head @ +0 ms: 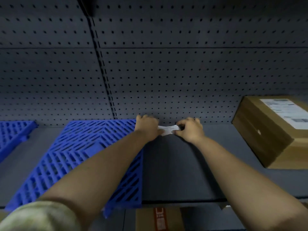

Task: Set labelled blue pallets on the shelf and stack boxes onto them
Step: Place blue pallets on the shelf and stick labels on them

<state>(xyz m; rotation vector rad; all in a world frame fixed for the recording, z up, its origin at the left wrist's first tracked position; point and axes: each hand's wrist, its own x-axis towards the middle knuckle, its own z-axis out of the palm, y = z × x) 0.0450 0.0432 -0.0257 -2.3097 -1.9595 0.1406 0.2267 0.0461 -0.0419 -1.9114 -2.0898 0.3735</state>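
So far, a left pallet (15, 130) and a middle pallet (83, 155) are laid on the shelf (175, 164), with nothing stacked on either. At the middle pallet's back corner a label (167, 130) is pinched between the left hand (147, 127) and the right hand (190, 130), seemingly not yet stuck on. A box (270, 130) is seen waiting farther right.

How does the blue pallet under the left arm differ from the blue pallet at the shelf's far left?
The middle pallet shows almost whole; the far-left pallet is cut off by the frame edge. The left arm crosses the middle pallet, and the left hand, holding a white label with the right hand, sits at its far right corner; nothing touches the far-left pallet. Both are blue, slatted and lie flat on the shelf, apart.
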